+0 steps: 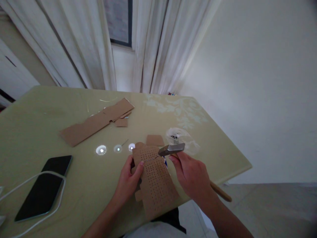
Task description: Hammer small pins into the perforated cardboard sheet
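My left hand (128,178) grips the left edge of a brown piece of cardboard (158,181), thumb on top and fingers underneath. Rows of small punched holes cover the cardboard, and a thin line runs across its upper part. My right hand (194,173) is closed around a hammer (171,149) near its metal head; the wooden handle sticks out below the wrist. The hammer head is over the cardboard's upper right edge; I cannot tell whether they touch. Something blue shows partly behind that edge. Beyond it lies a small cardboard piece (155,140).
A long cardboard strip (96,127) lies toward the back left with smaller scraps. A clear plastic bag (189,140) sits at the right. A dark tablet (44,188) with a white cable (63,191) across it is at the left. The table's right edge (226,138) faces a white wall.
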`<state>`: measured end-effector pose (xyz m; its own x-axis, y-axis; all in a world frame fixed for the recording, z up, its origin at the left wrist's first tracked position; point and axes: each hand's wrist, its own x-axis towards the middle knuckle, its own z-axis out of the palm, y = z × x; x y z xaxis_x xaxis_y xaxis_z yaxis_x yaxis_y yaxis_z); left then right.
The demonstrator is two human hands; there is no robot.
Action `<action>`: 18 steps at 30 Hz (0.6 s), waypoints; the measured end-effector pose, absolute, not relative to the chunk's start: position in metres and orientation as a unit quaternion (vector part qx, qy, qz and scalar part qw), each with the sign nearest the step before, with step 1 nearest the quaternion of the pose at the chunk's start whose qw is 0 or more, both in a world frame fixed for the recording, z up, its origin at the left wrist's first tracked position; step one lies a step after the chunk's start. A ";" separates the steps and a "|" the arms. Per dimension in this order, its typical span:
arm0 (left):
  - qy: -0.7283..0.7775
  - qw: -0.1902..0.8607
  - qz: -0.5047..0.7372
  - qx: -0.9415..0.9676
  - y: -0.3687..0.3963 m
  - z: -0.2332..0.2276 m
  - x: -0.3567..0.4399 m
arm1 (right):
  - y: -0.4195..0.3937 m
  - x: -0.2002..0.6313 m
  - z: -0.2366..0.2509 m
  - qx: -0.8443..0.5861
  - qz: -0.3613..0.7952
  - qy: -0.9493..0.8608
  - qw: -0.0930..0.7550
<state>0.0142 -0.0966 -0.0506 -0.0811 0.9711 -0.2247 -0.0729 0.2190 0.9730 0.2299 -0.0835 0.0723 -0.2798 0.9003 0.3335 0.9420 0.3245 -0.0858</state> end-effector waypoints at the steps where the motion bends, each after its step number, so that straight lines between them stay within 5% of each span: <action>1: 0.558 0.547 0.478 0.402 -0.097 -0.051 0.014 | -0.084 0.231 0.073 -0.582 -0.067 -0.793 0.168; 7: 0.556 0.547 0.484 0.396 -0.096 -0.049 0.016 | -0.084 0.230 0.064 -0.587 -0.033 -0.800 0.122; 18: 0.574 0.545 0.482 0.375 -0.097 -0.040 0.019 | -0.085 0.232 0.069 -0.582 -0.043 -0.796 0.158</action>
<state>0.0187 -0.0969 -0.0401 -0.1241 0.9566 -0.2637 -0.0951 0.2531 0.9628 0.2325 -0.0852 0.0691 -0.2721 0.9135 0.3026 0.9409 0.3185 -0.1155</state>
